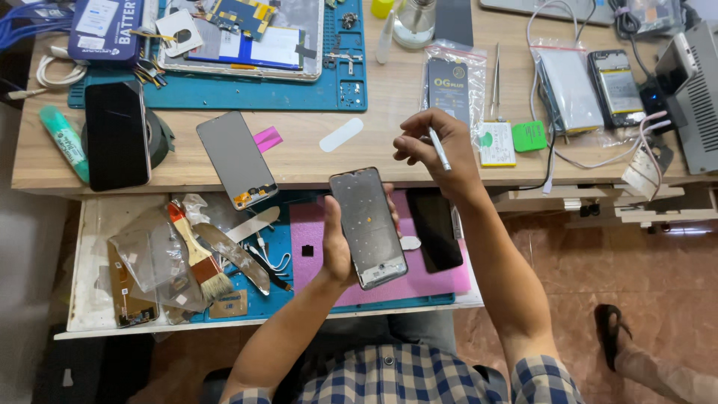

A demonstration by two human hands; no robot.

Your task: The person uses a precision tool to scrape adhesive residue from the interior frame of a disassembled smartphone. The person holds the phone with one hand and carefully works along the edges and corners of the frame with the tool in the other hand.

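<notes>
My left hand (340, 247) grips a grey phone frame (368, 227) with its bare inner side up, held above the pink mat (441, 280) in the pull-out drawer. My right hand (437, 146) is raised over the desk edge, fingers curled around a thin silver metal tool (439, 149), probably tweezers. The tool's tip points down toward the frame but stays apart from it. A dark phone screen (434, 228) lies on the pink mat just right of the frame.
A loose display panel (236, 159) and a black phone (116, 135) lie on the desk at left. The drawer holds a paintbrush (198, 254), metal pry tools (235, 254) and plastic bags. Batteries (617, 86), packets and a grey device (699, 90) sit at right. A foot in a sandal (613, 333) is on the floor.
</notes>
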